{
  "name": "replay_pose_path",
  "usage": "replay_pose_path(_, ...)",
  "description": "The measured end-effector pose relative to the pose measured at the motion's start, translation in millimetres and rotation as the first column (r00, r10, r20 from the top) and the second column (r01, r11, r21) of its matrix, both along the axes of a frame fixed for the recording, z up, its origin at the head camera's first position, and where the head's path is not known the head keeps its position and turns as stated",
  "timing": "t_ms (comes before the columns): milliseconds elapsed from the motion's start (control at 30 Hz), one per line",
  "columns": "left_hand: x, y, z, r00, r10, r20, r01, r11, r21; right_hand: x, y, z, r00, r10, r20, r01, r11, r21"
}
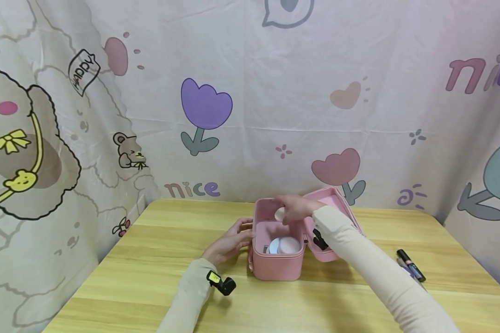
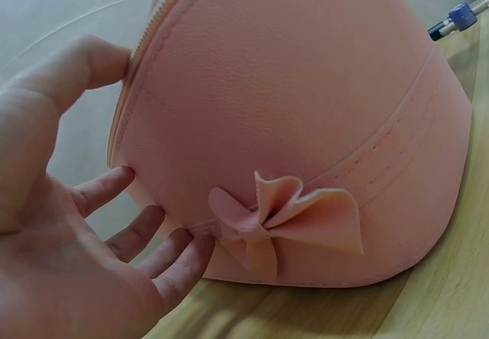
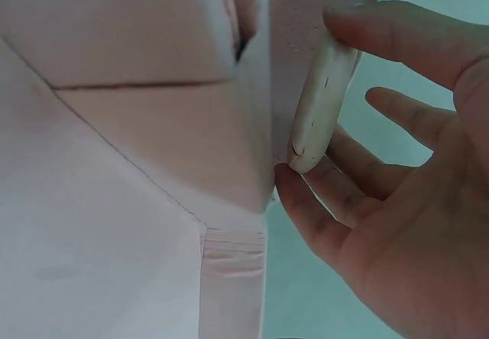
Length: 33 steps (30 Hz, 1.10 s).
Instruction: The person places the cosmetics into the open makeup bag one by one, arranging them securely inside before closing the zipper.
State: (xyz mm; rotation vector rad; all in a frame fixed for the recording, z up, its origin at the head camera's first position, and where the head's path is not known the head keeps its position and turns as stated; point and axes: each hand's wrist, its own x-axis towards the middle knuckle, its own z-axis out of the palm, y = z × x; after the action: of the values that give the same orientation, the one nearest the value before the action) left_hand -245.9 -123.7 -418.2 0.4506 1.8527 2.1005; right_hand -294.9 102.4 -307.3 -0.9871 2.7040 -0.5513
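A pink zip-up cosmetic case [image 1: 277, 270] stands on the table with its lid [image 1: 331, 199] hanging out to the right. My left hand [image 1: 229, 243] touches the case's left side; in the left wrist view its fingertips rest along the zipped edge and near a pink bow [image 2: 309, 221]. Above the case's far half, my right hand [image 1: 297, 207] pinches a round white compact [image 1: 279, 214]. The right wrist view shows that compact [image 3: 317, 106] edge-on, between thumb and fingertips. Round white and pale pink containers [image 1: 289, 245] lie in the near end of the case.
Several pens or slim tubes [image 1: 411, 265] lie on the right of the wooden table [image 1: 183, 226], partly behind the right sleeve. A printed cloth [image 1: 250, 101] hangs behind the table and at its sides.
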Motion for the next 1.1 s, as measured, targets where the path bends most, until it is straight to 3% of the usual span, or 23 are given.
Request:
replay_pose_path(533,0.7,2.2,0.6,1.0,0.0,0.006,0.0,1.0,0.009,3.8,-3.8,-2.8,1.0,0.013,-0.002,-0.013,0.998,0.058)
replay_pose_path(867,0.0,1.8,-2.2,1.0,0.001,0.002,-0.001,1.0,0.01,5.6,-4.3,-3.8,1.0,-0.018,0.02,0.016,0.997,0.07)
replay_pose_path(1100,0.5,0.6,-4.4,1.0,0.013,0.008,-0.013,1.0,0.018,5.4,-3.3,-1.4,1.0,-0.017,-0.016,0.019,0.993,0.117)
